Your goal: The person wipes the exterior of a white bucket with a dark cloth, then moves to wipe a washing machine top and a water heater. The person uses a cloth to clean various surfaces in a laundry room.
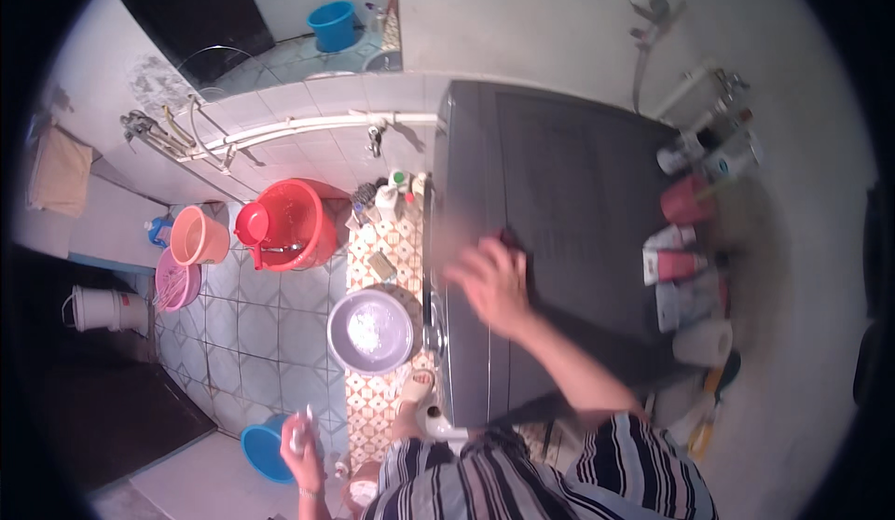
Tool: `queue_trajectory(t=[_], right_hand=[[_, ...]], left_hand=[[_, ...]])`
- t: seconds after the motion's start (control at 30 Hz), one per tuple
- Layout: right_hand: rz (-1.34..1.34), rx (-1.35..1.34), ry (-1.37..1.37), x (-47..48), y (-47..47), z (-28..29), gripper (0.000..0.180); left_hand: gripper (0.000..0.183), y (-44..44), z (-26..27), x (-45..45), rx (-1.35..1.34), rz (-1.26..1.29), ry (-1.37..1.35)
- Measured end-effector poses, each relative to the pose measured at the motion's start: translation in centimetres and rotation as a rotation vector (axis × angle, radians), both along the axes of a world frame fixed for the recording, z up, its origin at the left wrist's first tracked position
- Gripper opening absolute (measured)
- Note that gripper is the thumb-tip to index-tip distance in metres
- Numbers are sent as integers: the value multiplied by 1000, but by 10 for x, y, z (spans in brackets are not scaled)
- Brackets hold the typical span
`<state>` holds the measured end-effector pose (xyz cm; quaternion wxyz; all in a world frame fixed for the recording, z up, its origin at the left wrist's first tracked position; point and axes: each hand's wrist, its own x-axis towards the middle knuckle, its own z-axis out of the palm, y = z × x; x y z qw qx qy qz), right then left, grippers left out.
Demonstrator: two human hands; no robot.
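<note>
My right hand (493,282) is over the dark grey top of a large household appliance (559,191), blurred by motion, its fingers partly spread. A dark reddish thing (514,240) shows at its fingertips; whether the fingers grip it is unclear. Low on the left, my left hand (301,446) is closed around a small white object (298,438) with a pointed tip. Behind that hand a blue bucket (264,453) stands on the floor. A lilac basin (370,331) with a shiny inside sits on the patterned strip (370,408) beside the appliance.
Toiletries, a pink cup (689,198) and a paper roll (703,343) line the appliance's far right edge. Bottles (388,202) stand by the wall. A red tub (301,219) holding a dipper (253,223) and a peach bucket (199,235) occupy the tiled floor (259,338). Pipes (294,128) run along the wall.
</note>
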<state>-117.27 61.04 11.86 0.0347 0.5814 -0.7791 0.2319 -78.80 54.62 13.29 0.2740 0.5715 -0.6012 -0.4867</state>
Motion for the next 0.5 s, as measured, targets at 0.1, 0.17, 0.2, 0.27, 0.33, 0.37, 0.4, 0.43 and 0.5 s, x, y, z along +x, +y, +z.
queue_trajectory(t=[0.1, 0.17, 0.2, 0.27, 0.33, 0.37, 0.4, 0.43, 0.5], right_hand=[[-15, 33, -62, 102, 95, 1, 33], [-22, 19, -138, 146, 137, 2, 29], [-15, 16, -184, 159, 150, 7, 27], [-48, -60, -190, 161, 173, 21, 20], [-251, -173, -164, 113, 198, 26, 25], [-524, -191, -24, 92, 214, 30, 21], [-796, -194, 76, 70, 230, 35, 18], [-917, -110, 113, 72, 234, 30, 16], [-1141, 47, 164, 79, 225, 8, 13]], left_hand=[[12, -19, -1, -25, 48, -168, 171], [10, -27, -6, -42, 31, -306, 247], [10, -30, -6, -48, 39, -364, 284], [10, -33, 0, -56, 16, -471, 322], [11, -36, 7, -56, -15, -548, 353], [11, -35, 10, -58, -19, -586, 372], [11, -36, 13, -60, -29, -621, 396], [12, -36, 15, -59, -16, -640, 393], [13, -37, 19, -49, -8, -665, 378]])
